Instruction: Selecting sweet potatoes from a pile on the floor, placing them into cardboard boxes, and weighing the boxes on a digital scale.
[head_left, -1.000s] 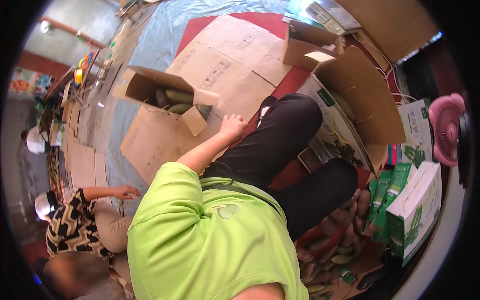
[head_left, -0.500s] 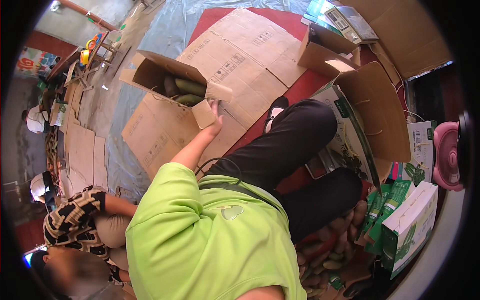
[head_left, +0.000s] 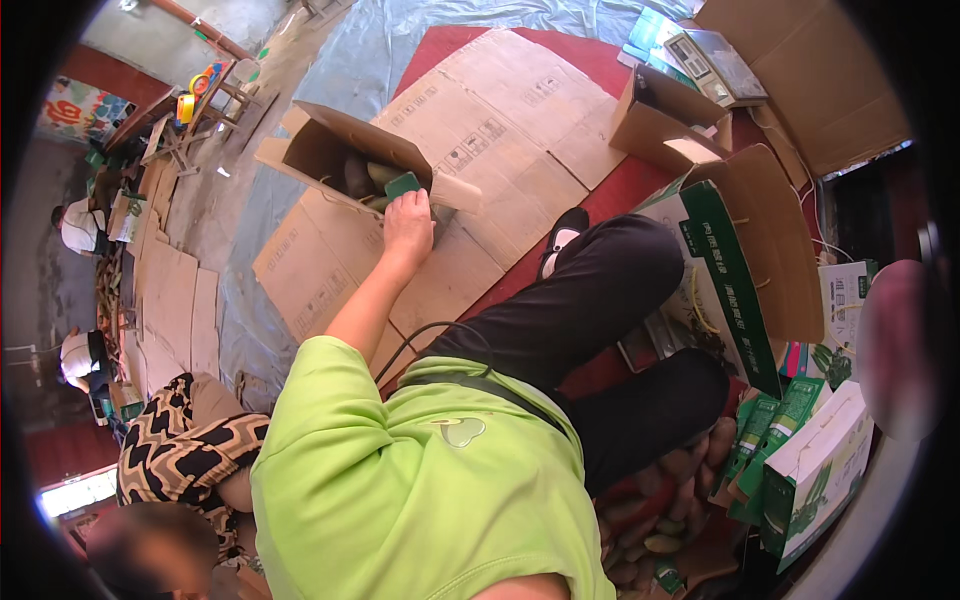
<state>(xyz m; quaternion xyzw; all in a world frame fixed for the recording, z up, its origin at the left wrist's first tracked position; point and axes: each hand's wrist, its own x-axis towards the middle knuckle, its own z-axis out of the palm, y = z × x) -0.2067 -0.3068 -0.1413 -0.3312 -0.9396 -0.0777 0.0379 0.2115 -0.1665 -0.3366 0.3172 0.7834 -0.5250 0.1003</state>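
My left hand [head_left: 408,228] reaches up and away to an open cardboard carton [head_left: 322,160]. Its fingers are closed on a small green-faced flap [head_left: 403,185] at the carton's near end. Inside the carton lie several long green and darker radishes [head_left: 380,176], partly hidden by the walls and the flap. My right hand is out of view; only a bit of bare right arm [head_left: 525,588] shows at the lower edge.
Flattened cardboard [head_left: 480,130] lies under the carton on red flooring. Beside my legs stand a large open green-and-white carton [head_left: 790,240], another brown carton [head_left: 650,120] and green boxes [head_left: 820,470]. Loose radishes [head_left: 660,500] cover the floor. A person [head_left: 190,450] sits at left.
My left hand has moved slightly left and onto the carton's near flap. That flap hung outward with its brown side showing; now it stands up with its green face visible.
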